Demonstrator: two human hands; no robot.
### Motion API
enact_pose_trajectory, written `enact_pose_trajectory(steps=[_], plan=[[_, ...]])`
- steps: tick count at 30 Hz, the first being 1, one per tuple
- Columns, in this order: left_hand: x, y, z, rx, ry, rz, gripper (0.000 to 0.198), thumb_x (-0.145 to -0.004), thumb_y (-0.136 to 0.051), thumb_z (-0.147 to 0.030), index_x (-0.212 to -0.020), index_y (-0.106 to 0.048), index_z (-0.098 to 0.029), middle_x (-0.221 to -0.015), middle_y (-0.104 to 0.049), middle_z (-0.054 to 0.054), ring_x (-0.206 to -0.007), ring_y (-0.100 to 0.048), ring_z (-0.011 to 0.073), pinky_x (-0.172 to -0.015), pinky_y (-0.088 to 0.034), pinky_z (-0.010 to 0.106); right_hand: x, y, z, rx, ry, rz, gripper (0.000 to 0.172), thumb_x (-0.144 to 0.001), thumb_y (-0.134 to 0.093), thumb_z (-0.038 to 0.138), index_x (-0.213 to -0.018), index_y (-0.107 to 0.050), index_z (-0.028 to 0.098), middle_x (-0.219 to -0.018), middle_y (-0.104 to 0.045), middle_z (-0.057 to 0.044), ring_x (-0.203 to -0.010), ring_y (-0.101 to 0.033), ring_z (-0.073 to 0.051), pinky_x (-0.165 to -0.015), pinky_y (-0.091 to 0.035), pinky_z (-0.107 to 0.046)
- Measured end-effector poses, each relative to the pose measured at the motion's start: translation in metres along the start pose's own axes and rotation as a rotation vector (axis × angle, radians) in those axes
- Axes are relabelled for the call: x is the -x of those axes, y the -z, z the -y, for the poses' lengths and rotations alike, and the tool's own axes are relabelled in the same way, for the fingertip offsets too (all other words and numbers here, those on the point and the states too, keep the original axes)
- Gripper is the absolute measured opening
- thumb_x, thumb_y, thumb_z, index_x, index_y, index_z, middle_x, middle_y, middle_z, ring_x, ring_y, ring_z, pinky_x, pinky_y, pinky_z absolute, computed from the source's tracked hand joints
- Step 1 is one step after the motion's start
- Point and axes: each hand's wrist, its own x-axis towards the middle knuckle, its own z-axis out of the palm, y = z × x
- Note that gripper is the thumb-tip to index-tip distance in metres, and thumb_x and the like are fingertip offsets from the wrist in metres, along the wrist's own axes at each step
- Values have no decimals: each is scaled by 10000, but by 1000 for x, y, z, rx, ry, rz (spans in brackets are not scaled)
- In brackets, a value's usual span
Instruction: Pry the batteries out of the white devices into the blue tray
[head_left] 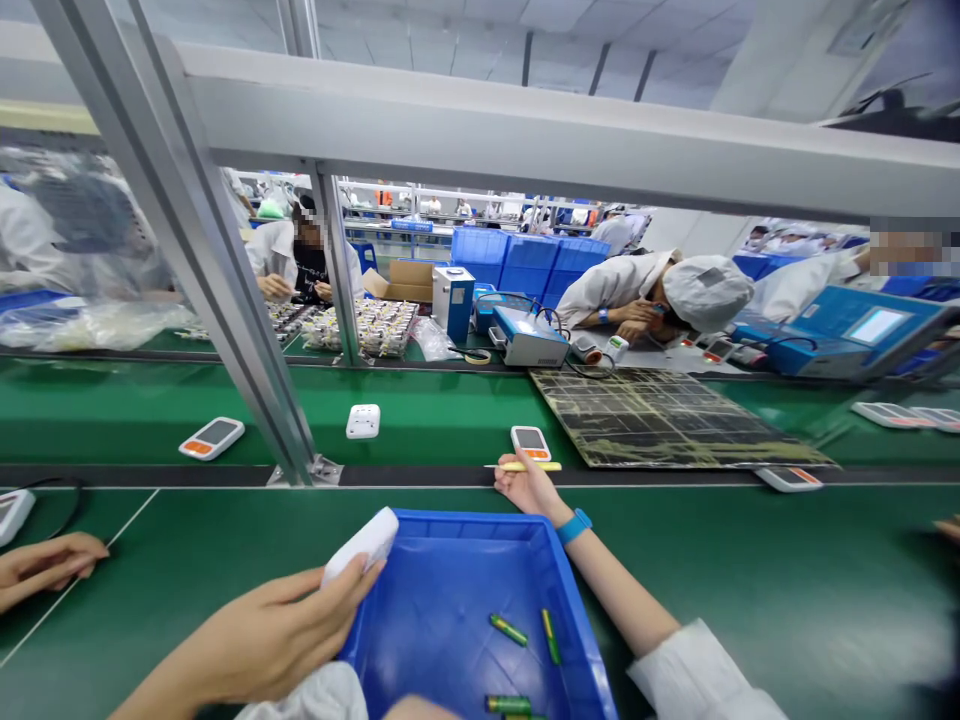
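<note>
My left hand is closed around a white palm-sized plastic device, held tilted over the left rim of a blue bin. Several green batteries lie on the bin's floor. Beyond the bin, my right hand wears a blue wristband and grips a slim yellow tool with a thin tip pointing left. Its fingertips are at the lower edge of a white device with a grey screen and orange button. A white sleeve and some skin show at the bottom edge; whose, I cannot tell.
Another person's hand rests at the far left. A metal post rises from the green bench. Beyond it lie a white device, a white casing and a dark scratched panel. Co-workers sit opposite, near blue instruments.
</note>
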Motion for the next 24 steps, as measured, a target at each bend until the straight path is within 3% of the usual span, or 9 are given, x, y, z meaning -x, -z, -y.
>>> enact_pose_trajectory(steps=[7, 13, 16, 19, 20, 22, 24], plan=[[3, -48, 25, -61, -152, -17, 229, -803, -626, -245, -1030, -594, -248, -1235, -644, 81, -1211, -559, 269, -840, -514, 343, -1, 3, -1, 14, 11, -5, 344, -885, -619, 466, -746, -667, 154, -628, -669, -65, -595, -623, -140, -584, -483, -247], [7, -46, 36, -192, -244, -11, 213, -869, -568, -337, -1051, -632, -249, -1299, -610, 16, -1216, -548, 212, -782, -473, 255, 2, 0, 0, 1, 4, -20, 345, -883, -622, 460, -742, -666, 149, -627, -656, -62, -587, -602, -138, -578, -473, -253], [18, -44, 62, -317, -193, -85, 174, -881, -533, -281, -995, -646, -214, -1205, -660, 33, -1157, -594, 226, -814, -496, 289, 6, -3, 2, 6, 5, -24, 351, -903, -592, 468, -744, -656, 161, -624, -639, -47, -564, -569, -130, -578, -461, -263], [38, -39, 109, -358, -30, -175, 142, -867, -516, -125, -889, -639, -191, -1024, -705, 4, -1079, -636, 162, -938, -489, 268, 9, -7, 4, 31, 18, -9, 365, -929, -549, 464, -730, -638, 170, -540, -574, -17, -479, -490, -114, -499, -398, -255], [44, -34, 126, -267, 125, -160, 172, -887, -474, -119, -870, -636, -172, -976, -701, -8, -1098, -625, 145, -999, -457, 267, 10, -8, 4, 38, 16, 6, 378, -940, -528, 460, -719, -630, 172, -490, -528, -1, -440, -444, -107, -466, -363, -250], [51, -23, 149, -3, 494, -49, 297, -946, -338, -158, -924, -624, -79, -979, -670, 10, -1260, -512, 188, -1118, -329, 378, 11, -9, 5, 44, 3, 47, 403, -962, -485, 448, -699, -616, 173, -410, -426, 31, -380, -342, -94, -420, -297, -245], [42, -12, 152, 142, 625, 11, 445, -962, -201, -181, -932, -615, -21, -975, -645, 36, -1343, -413, 239, -1128, -262, 453, 12, -10, 6, 43, -12, 80, 417, -975, -453, 438, -688, -608, 176, -375, -367, 48, -358, -273, -87, -405, -264, -244]])
